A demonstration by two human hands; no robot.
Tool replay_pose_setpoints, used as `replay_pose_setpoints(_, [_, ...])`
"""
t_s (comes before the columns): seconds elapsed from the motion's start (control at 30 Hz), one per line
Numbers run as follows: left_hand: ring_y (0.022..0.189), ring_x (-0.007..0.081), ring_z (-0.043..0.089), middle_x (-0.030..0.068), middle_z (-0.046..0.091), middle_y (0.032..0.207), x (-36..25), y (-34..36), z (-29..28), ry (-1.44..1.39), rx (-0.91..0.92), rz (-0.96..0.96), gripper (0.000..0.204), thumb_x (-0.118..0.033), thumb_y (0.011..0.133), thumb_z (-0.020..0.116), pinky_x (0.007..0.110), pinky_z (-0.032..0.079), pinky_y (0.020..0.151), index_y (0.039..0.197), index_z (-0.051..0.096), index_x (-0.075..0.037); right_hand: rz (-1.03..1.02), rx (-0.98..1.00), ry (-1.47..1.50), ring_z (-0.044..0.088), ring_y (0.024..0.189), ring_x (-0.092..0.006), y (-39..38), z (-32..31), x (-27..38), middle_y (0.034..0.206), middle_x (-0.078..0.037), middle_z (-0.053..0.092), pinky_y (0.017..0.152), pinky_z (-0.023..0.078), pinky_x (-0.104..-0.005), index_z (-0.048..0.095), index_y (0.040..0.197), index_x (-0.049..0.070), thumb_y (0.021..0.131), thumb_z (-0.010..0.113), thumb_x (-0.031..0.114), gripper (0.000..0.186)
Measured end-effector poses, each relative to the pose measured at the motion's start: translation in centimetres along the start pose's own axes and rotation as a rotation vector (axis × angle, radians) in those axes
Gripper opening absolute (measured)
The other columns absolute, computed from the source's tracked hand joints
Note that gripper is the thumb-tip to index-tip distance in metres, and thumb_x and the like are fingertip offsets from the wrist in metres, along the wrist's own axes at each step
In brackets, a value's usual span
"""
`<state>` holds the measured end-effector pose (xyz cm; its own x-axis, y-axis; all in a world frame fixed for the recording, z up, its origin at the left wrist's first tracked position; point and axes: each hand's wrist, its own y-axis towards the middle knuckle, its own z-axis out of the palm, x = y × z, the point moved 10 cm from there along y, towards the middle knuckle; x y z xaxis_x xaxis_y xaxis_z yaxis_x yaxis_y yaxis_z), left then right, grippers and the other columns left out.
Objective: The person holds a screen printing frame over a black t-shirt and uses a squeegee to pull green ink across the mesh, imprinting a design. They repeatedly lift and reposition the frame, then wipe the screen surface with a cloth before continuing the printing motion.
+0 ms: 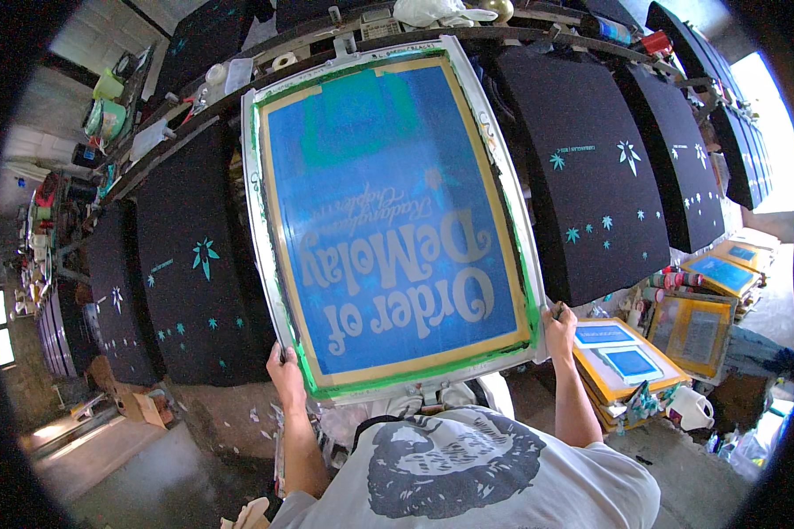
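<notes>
A large screen-printing frame [370, 220] fills the middle of the view, with blue mesh, a yellow-tan border and green tape along its inner edges. Pale lettering on the mesh appears upside down, and a teal-green patch shows near its far end. My left hand [287, 375] grips the frame's near left corner, thumb on top. At the near right corner, my right hand [559, 331] is closed round the frame's edge. The far side of the frame reaches a long rail [220, 106]. Whatever lies under the screen is hidden.
Black fabric pieces with teal and white leaf prints lie on sloping boards, left [181, 291] and right [582, 185]. More screens [626, 361] are stacked low at right, beside a white jug [690, 410]. A tape roll [284, 61] and a calculator [380, 24] sit along the rail.
</notes>
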<state>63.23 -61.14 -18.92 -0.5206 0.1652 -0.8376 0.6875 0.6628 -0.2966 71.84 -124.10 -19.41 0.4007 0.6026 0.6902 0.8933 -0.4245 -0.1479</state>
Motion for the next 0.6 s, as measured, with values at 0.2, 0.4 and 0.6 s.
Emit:
replay_pose_setpoints(0.2, [0.089, 0.0146, 0.057, 0.0087, 0.067, 0.103, 1.0, 0.5, -0.3, 0.043, 0.007, 0.023, 0.026, 0.001, 0.096, 0.052, 0.03, 0.046, 0.083, 0.12, 0.06, 0.007, -0.004, -0.016, 0.009, 0.04, 0.061, -0.0212, 0.0, 0.3, -0.7, 0.062, -0.008, 0.041, 0.058, 0.036, -0.0403, 0.044, 0.07, -0.001, 0.08, 0.065, 0.006, 0.025])
replay_pose_setpoints(0.4, [0.086, 0.0152, 0.057, 0.0099, 0.067, 0.098, -0.6, 0.0, -0.1, 0.137, 0.035, 0.052, 0.022, 0.001, 0.095, 0.052, 0.031, 0.046, 0.079, 0.115, 0.061, 0.006, -0.171, -0.012, -0.401, 0.062, 0.068, -0.0433, 1.2, -0.5, 1.6, 0.07, -0.023, 0.062, 0.062, 0.046, -0.0496, 0.05, 0.081, -0.001, 0.091, 0.064, 0.022, 0.029])
replay_pose_setpoints(0.6, [0.094, 0.0284, 0.062, 0.0185, 0.066, 0.103, -1.9, 0.7, -0.3, 0.401, -0.077, 0.219, 0.03, -0.002, 0.094, 0.056, 0.038, 0.048, 0.087, 0.122, 0.06, 0.007, -0.297, 0.147, -0.249, 0.059, 0.09, -0.0535, 7.5, -1.3, 13.7, 0.091, -0.034, 0.062, 0.076, 0.046, -0.0569, 0.045, 0.119, -0.004, 0.098, 0.053, 0.021, 0.034])
